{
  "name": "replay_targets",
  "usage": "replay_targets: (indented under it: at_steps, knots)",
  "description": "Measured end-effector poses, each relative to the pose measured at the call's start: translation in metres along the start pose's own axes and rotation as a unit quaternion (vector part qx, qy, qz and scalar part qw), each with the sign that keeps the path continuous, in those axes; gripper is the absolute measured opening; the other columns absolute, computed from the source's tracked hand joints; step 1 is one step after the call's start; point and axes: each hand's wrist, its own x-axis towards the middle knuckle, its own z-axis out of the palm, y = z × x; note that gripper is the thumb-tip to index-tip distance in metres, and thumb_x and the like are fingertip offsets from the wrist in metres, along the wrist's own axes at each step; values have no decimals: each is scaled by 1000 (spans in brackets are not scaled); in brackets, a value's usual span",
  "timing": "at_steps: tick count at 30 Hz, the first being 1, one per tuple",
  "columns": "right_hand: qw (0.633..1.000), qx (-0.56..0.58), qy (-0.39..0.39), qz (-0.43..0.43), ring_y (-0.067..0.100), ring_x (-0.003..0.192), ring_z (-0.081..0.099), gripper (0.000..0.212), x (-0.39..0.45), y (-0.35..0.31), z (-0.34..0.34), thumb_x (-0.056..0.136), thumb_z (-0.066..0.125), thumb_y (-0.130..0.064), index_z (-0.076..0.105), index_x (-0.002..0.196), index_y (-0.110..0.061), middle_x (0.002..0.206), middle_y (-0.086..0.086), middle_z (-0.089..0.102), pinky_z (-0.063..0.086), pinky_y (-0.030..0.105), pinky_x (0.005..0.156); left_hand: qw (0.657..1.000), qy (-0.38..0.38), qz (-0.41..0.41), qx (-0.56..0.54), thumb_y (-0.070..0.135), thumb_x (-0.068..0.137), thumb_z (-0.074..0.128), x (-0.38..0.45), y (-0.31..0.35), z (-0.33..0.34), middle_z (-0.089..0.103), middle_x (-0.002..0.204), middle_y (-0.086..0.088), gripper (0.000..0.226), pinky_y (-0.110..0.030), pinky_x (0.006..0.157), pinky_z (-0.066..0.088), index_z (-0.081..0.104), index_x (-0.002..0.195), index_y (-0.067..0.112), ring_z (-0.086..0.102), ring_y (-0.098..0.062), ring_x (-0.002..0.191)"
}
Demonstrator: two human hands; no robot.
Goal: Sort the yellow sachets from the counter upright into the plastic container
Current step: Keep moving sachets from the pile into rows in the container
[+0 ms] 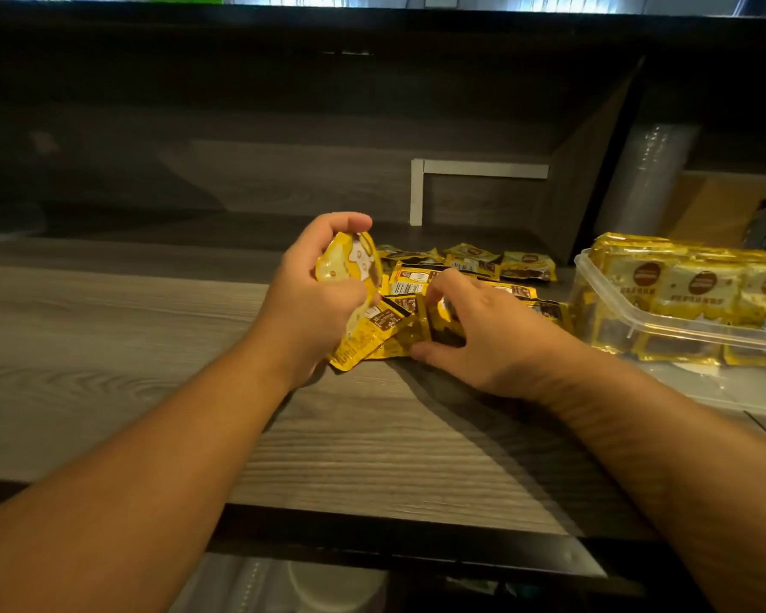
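While two hands sort, one plastic container (602, 298) stands right.
Left hand (315, 294) grips one yellow sachet (350, 263); right hand (474, 329) pinches another sachet (421, 334) on the tabletop (107, 329).

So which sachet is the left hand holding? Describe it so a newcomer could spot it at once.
Start at the grey wood-grain counter and find the heap of loose yellow foil sachets left of the clear plastic container. At the heap's left edge, the left hand grips a yellow sachet; it alone is lifted and curled, the rest lie flat.

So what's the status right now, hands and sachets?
Left hand grips sachets. Right hand pinches one from the counter pile. Container partly filled. Nothing blocking.
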Motion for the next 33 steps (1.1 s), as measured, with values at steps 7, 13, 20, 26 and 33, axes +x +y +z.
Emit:
replay_targets:
  at_steps: [7,13,20,26,33]
  knots:
    - [997,51,61,24,6,78,49,47,-2,3,-1,90,64,-13,35,122,-33,99,-8,48,35,17,60,953,-71,-222,-194,-15,81,39,5,2,-1,61,130,-16,65,-56,82,57,69,121,25,65,-47,107]
    - [957,201,198,70,12,104,50,58,2,10,-4,86,53,9,40,131,-26,124,-4,54,43,21,74,950,-27,-270,-156,-7,94,50,8,0,4,63,121,-16,39,-52,78,60,61,117,21,68,-39,100]
    - [809,509,264,127,13,88,64,45,-3,9,-19,90,51,9,60,112,-30,99,-6,61,59,30,66,947,-10,-258,-190,2,97,54,13,-2,4,68,117,-14,28,-47,76,61,56,119,19,74,-35,92]
    - [737,587,302,145,14,89,69,47,-5,11,-21,89,56,6,61,117,-30,102,-2,65,61,31,70,961,25,-235,-145,7,97,56,14,-3,7,69,116,-11,23,-43,72,62,61,117,18,73,-31,95]
    - [747,539,372,110,12,94,68,33,-17,12,-44,89,65,-6,57,113,-26,102,-8,66,61,36,76,983,65,-168,-27,11,95,64,18,24,23,74,104,-3,29,-30,60,58,60,121,21,75,-20,86]
